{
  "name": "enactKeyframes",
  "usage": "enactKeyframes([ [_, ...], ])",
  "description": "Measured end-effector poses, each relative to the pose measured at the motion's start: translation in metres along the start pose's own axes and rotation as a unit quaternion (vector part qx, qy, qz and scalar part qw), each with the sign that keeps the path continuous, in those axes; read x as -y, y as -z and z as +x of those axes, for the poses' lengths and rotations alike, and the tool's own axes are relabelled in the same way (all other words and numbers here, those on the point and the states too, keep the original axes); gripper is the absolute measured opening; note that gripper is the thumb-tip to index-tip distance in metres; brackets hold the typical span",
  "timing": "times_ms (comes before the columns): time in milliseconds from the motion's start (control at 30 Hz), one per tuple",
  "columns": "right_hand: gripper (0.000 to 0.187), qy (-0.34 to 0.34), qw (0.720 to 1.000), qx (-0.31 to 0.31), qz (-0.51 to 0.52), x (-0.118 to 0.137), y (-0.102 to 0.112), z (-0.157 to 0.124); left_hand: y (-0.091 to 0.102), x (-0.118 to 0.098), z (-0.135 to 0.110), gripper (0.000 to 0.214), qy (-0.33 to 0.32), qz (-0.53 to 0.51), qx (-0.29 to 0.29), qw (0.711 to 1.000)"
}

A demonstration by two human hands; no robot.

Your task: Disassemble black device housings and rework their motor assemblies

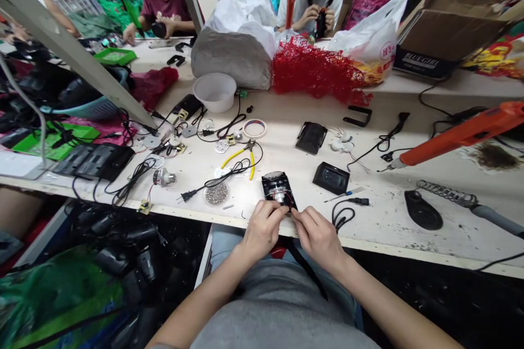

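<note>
An opened black plastic housing [268, 181] lies near the front edge of the table, with a small motor [280, 196] and thin red wires inside. My left hand [262, 229] is closed in a pinch at its near end, the fingertips over the housing's inside. Close beside it, my right hand [319, 234] pinches at the right near corner; whatever is between those fingertips is too small to make out. A black strap or cable [305, 263] hangs below the hands. To the right sits a black rectangular cover [331, 177], with a thin blue-ended screwdriver [343, 195] before it.
Left are yellow-handled pliers [238, 158], a dish of screws [216, 193], a tape roll [254, 128] and corded motor parts [164, 177]. An orange electric screwdriver [462, 133] and a coiled iron holder [446, 192] occupy the right. Across the table, people work behind red netting [315, 71].
</note>
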State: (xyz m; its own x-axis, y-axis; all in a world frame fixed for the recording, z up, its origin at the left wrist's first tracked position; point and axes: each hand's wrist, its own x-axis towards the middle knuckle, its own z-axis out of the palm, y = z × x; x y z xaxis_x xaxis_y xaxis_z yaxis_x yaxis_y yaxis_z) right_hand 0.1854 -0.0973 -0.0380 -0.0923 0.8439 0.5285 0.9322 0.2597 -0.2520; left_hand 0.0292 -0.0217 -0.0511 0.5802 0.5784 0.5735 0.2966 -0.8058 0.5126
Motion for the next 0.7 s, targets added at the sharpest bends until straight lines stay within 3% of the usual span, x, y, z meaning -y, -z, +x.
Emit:
enactKeyframes([
  [367,0.032,0.070,0.997,-0.011,-0.010,-0.009,0.001,0.001,-0.001,0.006,-0.001,0.036,-0.022,0.014,0.012,1.000],
  [533,0.025,0.010,0.996,-0.002,0.091,-0.021,0.020,0.016,0.000,0.008,-0.003,0.038,-0.039,0.045,-0.002,0.998],
  [700,0.037,0.057,0.998,0.022,-0.004,-0.022,0.020,0.032,-0.006,0.004,-0.013,0.033,-0.036,0.104,-0.015,0.994],
])
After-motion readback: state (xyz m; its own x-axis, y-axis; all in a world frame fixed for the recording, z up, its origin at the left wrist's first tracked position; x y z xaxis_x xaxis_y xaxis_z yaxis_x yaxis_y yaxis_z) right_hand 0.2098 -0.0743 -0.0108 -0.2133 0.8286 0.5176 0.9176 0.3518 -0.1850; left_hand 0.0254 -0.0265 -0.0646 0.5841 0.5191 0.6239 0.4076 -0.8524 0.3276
